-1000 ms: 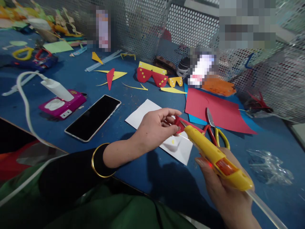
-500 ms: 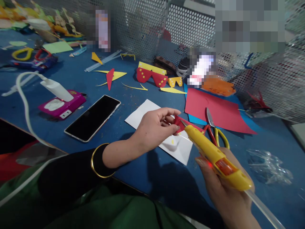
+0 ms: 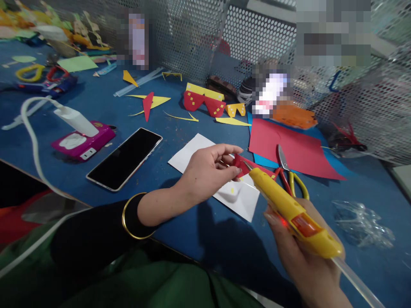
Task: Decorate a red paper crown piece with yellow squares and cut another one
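In my right hand (image 3: 298, 252) is a yellow hot glue gun (image 3: 282, 201), with a clear glue stick (image 3: 356, 280) coming out of its back end. A small red light glows by its handle. My left hand (image 3: 208, 173) pinches a red paper piece (image 3: 253, 164) between thumb and fingers. The gun's nozzle meets or nearly meets the red paper beside my left fingertips; I cannot tell if they touch. Below both lies a folded white sheet (image 3: 195, 147) with a small yellow bit on it. Part of the red piece is hidden by the gun.
Scissors (image 3: 282, 158) lie partly on red paper (image 3: 282, 145) to the right. Red paper glasses (image 3: 204, 102) and yellow scraps are behind. At left are a phone (image 3: 125, 158), a magenta socket block (image 3: 83, 141) and a white cable. Crumpled clear plastic (image 3: 362, 224) sits at right.
The glue gun has shifted very slightly to the right and down, with its nozzle still at the red paper. My left hand has barely moved.
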`<state>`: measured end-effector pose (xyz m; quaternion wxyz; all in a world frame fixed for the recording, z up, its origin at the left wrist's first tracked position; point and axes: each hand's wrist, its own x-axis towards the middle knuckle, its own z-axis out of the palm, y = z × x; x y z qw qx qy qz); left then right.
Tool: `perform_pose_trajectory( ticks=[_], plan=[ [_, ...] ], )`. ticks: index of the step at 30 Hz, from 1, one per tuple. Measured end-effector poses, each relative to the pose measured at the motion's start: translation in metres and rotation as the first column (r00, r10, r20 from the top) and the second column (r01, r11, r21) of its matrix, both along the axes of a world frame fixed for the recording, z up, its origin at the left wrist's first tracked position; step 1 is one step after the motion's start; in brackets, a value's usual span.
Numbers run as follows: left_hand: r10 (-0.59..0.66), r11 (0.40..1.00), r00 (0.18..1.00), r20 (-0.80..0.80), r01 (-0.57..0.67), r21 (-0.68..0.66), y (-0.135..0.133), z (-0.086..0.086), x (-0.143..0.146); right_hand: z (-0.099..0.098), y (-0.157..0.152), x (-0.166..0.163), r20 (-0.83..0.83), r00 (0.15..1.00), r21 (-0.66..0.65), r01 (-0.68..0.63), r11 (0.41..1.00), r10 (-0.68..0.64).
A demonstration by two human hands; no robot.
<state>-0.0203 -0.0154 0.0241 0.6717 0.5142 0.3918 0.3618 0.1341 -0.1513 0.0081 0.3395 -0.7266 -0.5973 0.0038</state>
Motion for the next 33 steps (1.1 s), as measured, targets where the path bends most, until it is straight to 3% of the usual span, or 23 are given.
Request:
perform_pose_trajectory(
  ticks=[7, 14, 19, 27, 33],
  plan=[
    [-0.009, 1.0, 1.0, -0.013, 0.009, 0.024, 0.0, -0.003, -0.002, -0.002, -0.001, 0.0, -0.063, 0.997, 0.015, -0.045, 0.999, 0.046],
    [-0.001, 1.0, 1.0, -0.008, 0.001, 0.014, -0.001, -0.001, 0.0, -0.003, -0.001, 0.015, 0.059, 0.997, 0.007, -0.049, 0.999, 0.049],
    [-0.005, 1.0, 1.0, -0.011, 0.005, 0.011, 0.0, 0.0, 0.0, -0.003, -0.002, 0.02, 0.085, 0.989, 0.064, -0.126, 0.99, 0.121],
    [0.013, 1.0, 1.0, -0.018, -0.012, 0.011, -0.001, -0.001, 0.0, -0.015, -0.013, 0.021, -0.237, 0.966, 0.21, -0.056, 0.976, 0.106],
    [0.005, 1.0, 1.0, -0.018, -0.005, 0.004, -0.002, -0.001, 0.001, -0.018, -0.012, 0.021, -0.345, 0.927, 0.2, -0.078, 0.977, 0.145]
  ],
)
